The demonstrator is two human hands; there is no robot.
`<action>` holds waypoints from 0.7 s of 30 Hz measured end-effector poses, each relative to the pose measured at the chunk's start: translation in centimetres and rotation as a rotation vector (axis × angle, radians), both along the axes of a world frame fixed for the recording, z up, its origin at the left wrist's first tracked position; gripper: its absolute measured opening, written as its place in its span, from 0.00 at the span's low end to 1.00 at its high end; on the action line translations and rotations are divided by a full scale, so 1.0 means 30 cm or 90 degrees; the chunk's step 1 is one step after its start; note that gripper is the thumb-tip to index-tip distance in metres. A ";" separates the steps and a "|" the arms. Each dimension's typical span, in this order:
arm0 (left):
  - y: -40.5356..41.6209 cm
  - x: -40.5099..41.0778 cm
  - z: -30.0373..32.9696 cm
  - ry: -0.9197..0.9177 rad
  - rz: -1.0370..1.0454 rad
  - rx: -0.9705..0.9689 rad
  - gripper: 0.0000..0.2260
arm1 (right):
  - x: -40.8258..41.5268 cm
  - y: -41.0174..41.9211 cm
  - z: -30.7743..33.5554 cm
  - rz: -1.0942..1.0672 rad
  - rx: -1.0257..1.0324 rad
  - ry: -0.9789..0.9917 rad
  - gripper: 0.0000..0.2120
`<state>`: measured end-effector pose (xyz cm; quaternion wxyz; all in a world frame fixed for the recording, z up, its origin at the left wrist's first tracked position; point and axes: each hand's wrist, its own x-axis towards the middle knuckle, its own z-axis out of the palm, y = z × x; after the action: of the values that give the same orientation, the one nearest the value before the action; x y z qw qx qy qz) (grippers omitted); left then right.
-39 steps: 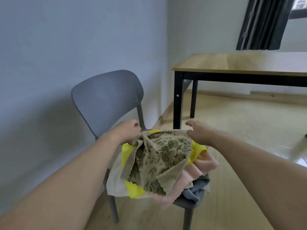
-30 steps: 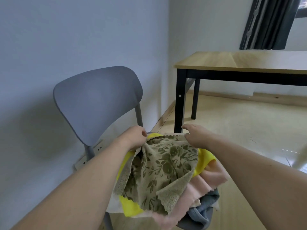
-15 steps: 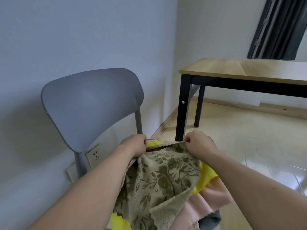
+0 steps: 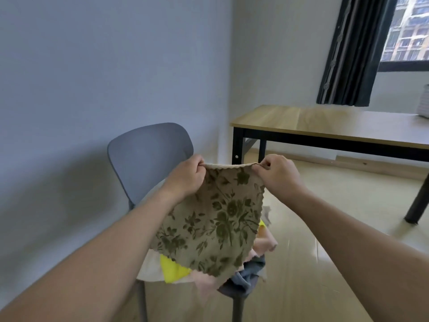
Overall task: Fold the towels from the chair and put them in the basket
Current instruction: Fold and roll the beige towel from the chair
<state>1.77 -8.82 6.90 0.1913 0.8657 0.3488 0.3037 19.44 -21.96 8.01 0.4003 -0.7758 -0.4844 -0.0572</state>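
Chair (image 4: 148,154): grey, against the left wall, its back upright and its seat mostly covered by a heap of towels. Left hand (image 4: 186,176): fingers curled, pinching the top left corner of the floral towel (image 4: 213,219). Floral towel: tan with an olive flower print and a scalloped edge, held up by its two top corners and hanging spread flat and open in front of the chair, its lower edge over the heap. Heap, as visible around the hanging towel: a white towel (image 4: 149,267) at the left edge, a yellow towel (image 4: 173,269) just beside it, a pink towel (image 4: 265,241) at the right, and a blue-grey towel (image 4: 248,275) drooping over the seat's front right edge. Right hand (image 4: 277,176): fingers curled, pinching the top right corner of the floral towel, level with the left hand. Table (image 4: 329,123): wooden top on black legs, well apart to the right. Curtain (image 4: 348,49): dark, beside the window (image 4: 408,31). A pale ribbed object (image 4: 423,101) stands on the table at the frame's right edge; it cannot be identified.
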 end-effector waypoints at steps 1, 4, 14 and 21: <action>-0.046 -0.024 0.039 0.008 -0.006 0.016 0.06 | -0.017 -0.033 0.012 -0.002 0.011 -0.001 0.13; -0.175 -0.103 0.130 0.092 -0.021 0.029 0.04 | -0.063 -0.119 0.052 0.007 0.049 0.030 0.11; -0.463 -0.176 -0.044 -0.098 -0.184 -0.305 0.07 | -0.148 -0.343 -0.158 0.009 0.098 0.214 0.11; -0.510 -0.132 -0.370 -0.276 -0.187 -0.653 0.16 | -0.178 -0.395 -0.447 0.105 0.006 0.361 0.08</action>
<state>-2.20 -24.14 -4.20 0.6941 0.6196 0.2803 0.2361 14.10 -33.82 -5.39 0.5264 -0.7170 -0.4144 0.1926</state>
